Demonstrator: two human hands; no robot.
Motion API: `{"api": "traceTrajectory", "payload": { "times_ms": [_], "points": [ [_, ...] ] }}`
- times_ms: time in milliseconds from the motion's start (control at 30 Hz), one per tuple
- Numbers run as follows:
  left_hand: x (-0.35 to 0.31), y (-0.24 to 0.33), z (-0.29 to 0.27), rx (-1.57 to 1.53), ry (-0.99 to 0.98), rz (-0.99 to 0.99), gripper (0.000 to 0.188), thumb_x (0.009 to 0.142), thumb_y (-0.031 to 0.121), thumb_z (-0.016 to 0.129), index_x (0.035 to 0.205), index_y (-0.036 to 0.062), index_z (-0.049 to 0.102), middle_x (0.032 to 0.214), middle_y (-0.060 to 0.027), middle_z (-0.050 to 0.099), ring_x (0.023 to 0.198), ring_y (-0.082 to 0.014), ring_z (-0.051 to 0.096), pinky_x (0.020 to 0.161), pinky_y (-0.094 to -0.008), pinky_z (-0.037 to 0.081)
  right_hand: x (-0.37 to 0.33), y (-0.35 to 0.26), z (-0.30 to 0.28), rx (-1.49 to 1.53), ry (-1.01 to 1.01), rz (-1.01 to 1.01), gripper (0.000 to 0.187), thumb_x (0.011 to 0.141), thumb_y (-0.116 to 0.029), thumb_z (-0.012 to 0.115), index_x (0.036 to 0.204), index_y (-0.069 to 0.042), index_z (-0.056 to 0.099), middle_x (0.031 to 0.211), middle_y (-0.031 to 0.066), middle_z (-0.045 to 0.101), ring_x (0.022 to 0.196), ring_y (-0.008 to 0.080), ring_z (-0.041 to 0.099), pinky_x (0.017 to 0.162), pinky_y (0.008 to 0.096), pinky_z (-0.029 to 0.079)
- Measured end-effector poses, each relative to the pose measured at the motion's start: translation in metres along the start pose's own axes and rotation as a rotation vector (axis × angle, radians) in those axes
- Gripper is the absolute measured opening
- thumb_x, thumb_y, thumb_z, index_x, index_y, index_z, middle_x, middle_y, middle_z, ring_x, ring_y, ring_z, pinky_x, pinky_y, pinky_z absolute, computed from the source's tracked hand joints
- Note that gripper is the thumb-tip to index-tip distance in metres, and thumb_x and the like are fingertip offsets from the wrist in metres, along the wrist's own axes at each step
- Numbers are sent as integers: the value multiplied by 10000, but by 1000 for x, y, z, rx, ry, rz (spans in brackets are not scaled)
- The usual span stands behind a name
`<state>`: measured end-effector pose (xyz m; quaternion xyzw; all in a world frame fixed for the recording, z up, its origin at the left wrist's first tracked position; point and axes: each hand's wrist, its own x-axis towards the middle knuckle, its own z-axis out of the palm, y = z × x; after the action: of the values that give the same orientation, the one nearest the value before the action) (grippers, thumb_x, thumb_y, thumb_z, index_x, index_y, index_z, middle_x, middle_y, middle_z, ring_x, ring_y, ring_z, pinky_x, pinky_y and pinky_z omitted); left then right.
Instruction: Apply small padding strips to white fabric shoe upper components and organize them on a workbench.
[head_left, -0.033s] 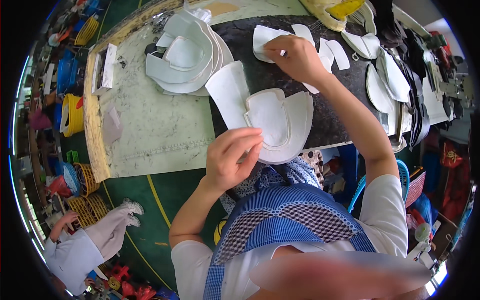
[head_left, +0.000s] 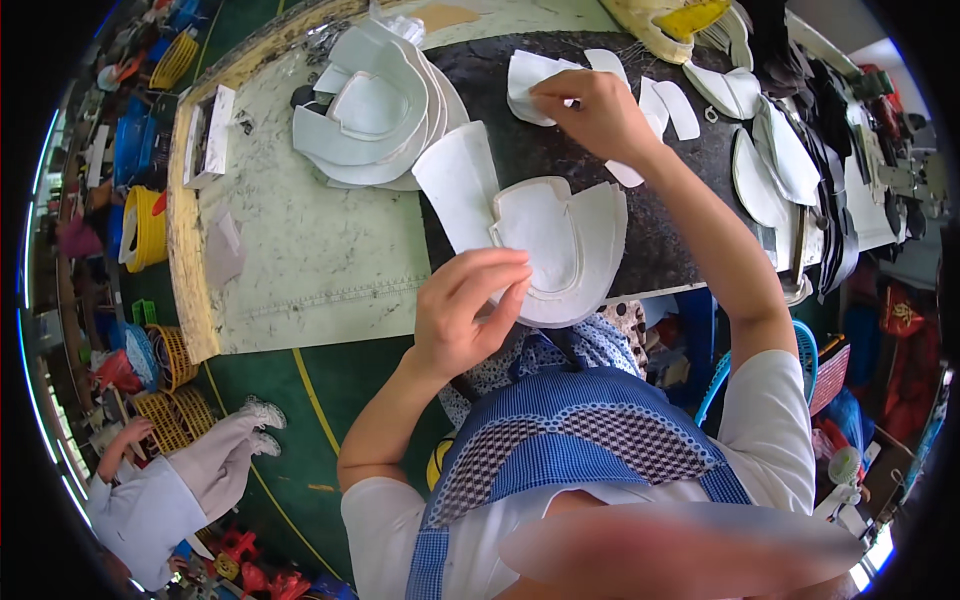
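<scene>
A large white U-shaped piece (head_left: 598,245), seemingly cut fabric or lining, lies at the front of the black mat. On it is a smaller white tab-shaped piece (head_left: 540,240) with a raised edge. My left hand (head_left: 468,308) is closed in a pinch at the left side of the U-shaped piece, fingertips over its edge. Farther off, my right hand (head_left: 605,112) reaches to a small pile of white pieces (head_left: 528,72). Its thumb and fingers are pressed together against the pile; what lies between them is hidden. Several small curved white pieces (head_left: 682,110) lie beside that hand.
More U-shaped white pieces (head_left: 370,165) are stacked on the pale board at left, near a white box (head_left: 208,140). White pieces (head_left: 785,150) and dark ones crowd the table's right side. A person (head_left: 160,500) is at lower left, beside yellow baskets (head_left: 178,415).
My left hand has shifted very slightly up and right. The right hand has barely moved, staying at the small pile.
</scene>
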<state>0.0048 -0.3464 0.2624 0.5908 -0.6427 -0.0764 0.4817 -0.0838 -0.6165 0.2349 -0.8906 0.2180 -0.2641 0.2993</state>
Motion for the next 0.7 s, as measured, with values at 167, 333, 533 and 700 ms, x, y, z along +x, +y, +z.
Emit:
{"api": "traceTrajectory", "payload": {
  "times_ms": [167, 333, 533, 700],
  "points": [
    [32, -3, 11, -301, 11, -105, 100, 869, 32, 687, 966, 10, 673, 995, -115, 706, 887, -247, 695, 780, -318, 544, 12, 14, -10, 191, -117, 152, 214, 844, -192, 696, 955, -15, 738, 858, 109, 732, 766, 195, 689, 736, 306, 536],
    [61, -17, 20, -387, -59, -199, 98, 904, 47, 664, 988, -2, 669, 1045, -107, 704, 952, -187, 670, 849, -303, 517, 16, 16, -22, 364, -205, 306, 218, 819, -165, 708, 933, 17, 739, 855, 56, 717, 767, 99, 619, 741, 269, 506],
    [104, -67, 36, 104, 25, 10, 189, 853, 149, 695, 1000, 39, 649, 1015, -116, 689, 971, -326, 643, 846, -423, 515, 21, 13, -26, 343, -275, 348, 227, 797, -160, 689, 924, 21, 741, 894, 65, 730, 792, 93, 622, 743, 256, 501],
    [115, -83, 47, 243, 0, -14, 198, 839, 143, 703, 992, 30, 648, 988, -122, 686, 942, -327, 645, 814, -431, 516, 19, 15, -24, 382, -261, 382, 235, 808, -164, 679, 924, 34, 732, 911, 74, 729, 795, 104, 624, 744, 258, 499]
  ]
}}
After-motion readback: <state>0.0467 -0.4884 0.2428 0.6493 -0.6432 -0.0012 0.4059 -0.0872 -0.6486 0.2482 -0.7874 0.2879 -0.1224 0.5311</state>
